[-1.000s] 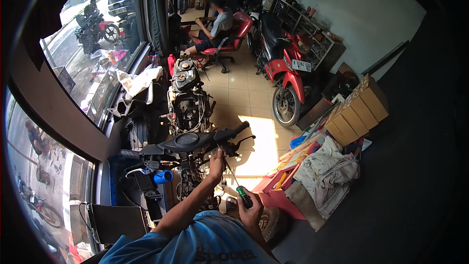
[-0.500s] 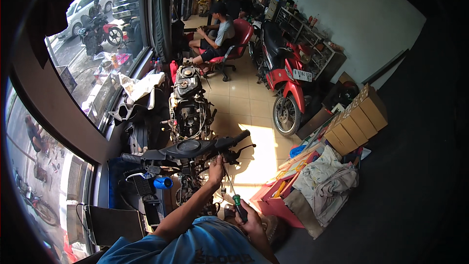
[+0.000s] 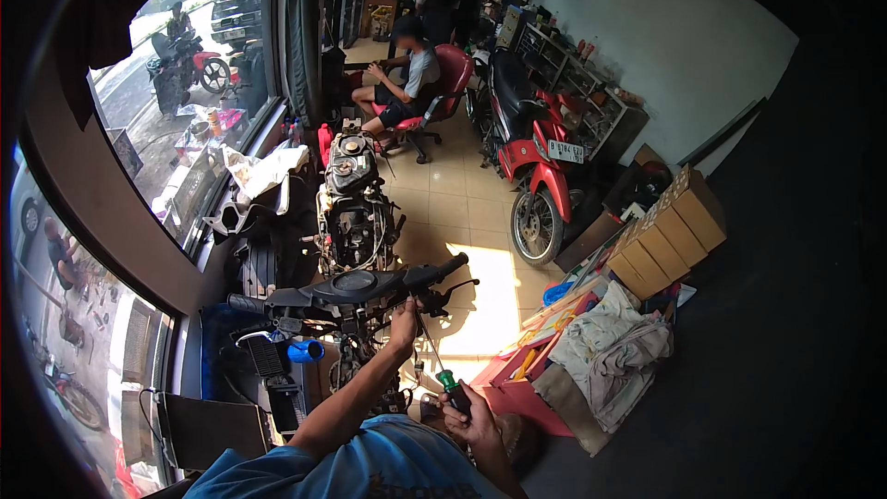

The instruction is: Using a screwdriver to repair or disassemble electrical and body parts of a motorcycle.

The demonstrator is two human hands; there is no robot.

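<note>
Just below the right side of a black handlebar cover (image 3: 356, 286), I can see the person's left hand (image 3: 404, 323) raised, its fingers bunched close against the underside; whether that grip pinches anything, I cannot tell. Lower down, near the blue shirt (image 3: 370, 462), the right hand (image 3: 471, 414) has its grip wrapped snugly round a screwdriver (image 3: 448, 380) with a green and dark handle. The thin shaft slants up and a little to the left, its far end close by the left hand; what the tip meets is too small for me to make out.

The cover sits across a motorcycle with bare frame and wiring (image 3: 356, 222), and a brake lever (image 3: 462, 292) juts out to the right. Off to the left lies a blue cylinder (image 3: 305, 351). Sunlight falls on the tiled floor (image 3: 443, 199) to the right of the machine, and past it a pile of pale cloths (image 3: 610, 337) lies near cardboard boxes (image 3: 670, 231). Farther back stands a red motorcycle (image 3: 545, 162), with somebody (image 3: 416, 79) seated beyond in a red chair (image 3: 455, 74).
</note>
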